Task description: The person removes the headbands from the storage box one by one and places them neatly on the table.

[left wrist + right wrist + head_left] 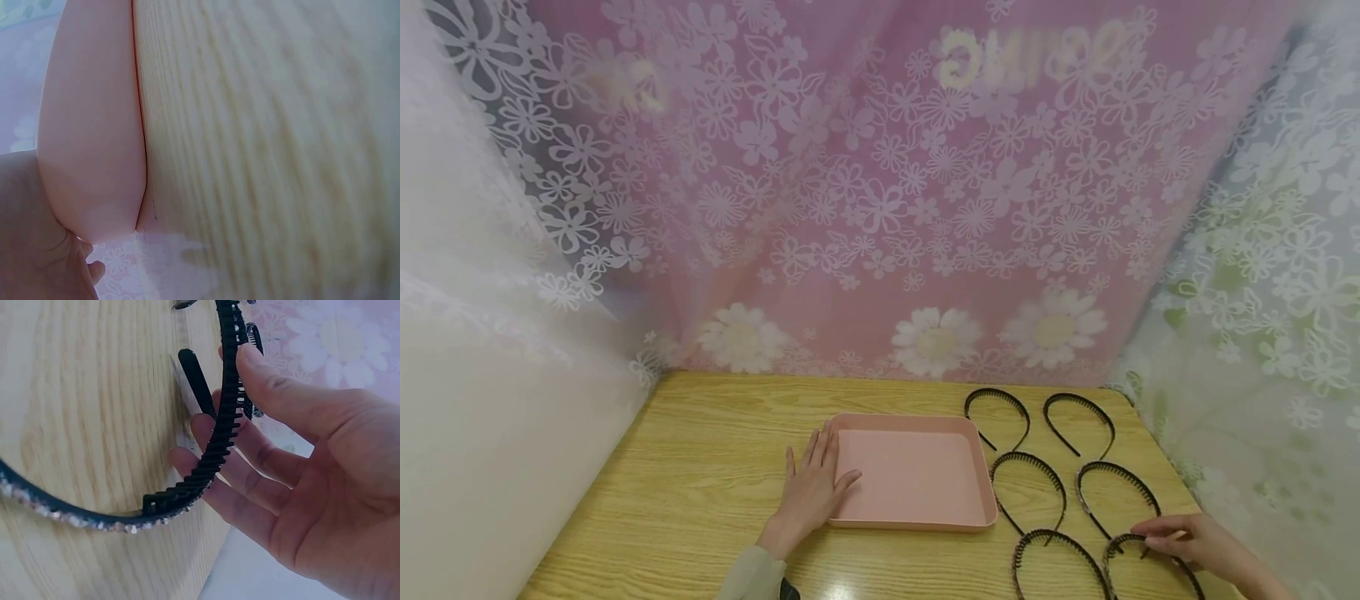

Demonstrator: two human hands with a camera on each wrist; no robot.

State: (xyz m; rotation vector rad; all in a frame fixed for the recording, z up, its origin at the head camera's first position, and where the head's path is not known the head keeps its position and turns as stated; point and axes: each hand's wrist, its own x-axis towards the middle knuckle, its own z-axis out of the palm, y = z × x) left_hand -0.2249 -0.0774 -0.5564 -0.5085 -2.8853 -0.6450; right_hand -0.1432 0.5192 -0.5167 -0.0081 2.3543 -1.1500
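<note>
A shallow pink tray (917, 475) lies on the wooden table. My left hand (811, 493) rests over its left rim with the fingers extended and the thumb inside; the left wrist view shows the tray's outer wall (94, 112) beside the hand. At the lower right, my right hand (1210, 550) pinches a black toothed headband (215, 447) between thumb and fingers. Sparkly stones line that headband's outer edge in the right wrist view. Part of its band passes in front of the fingers there.
Several more black headbands stand in two columns right of the tray, among them a far one (1078, 398), a middle one (1060, 483) and a near one (1017, 554). A floral curtain (850, 208) rises behind the wooden table (700, 467), with more hangings at both sides.
</note>
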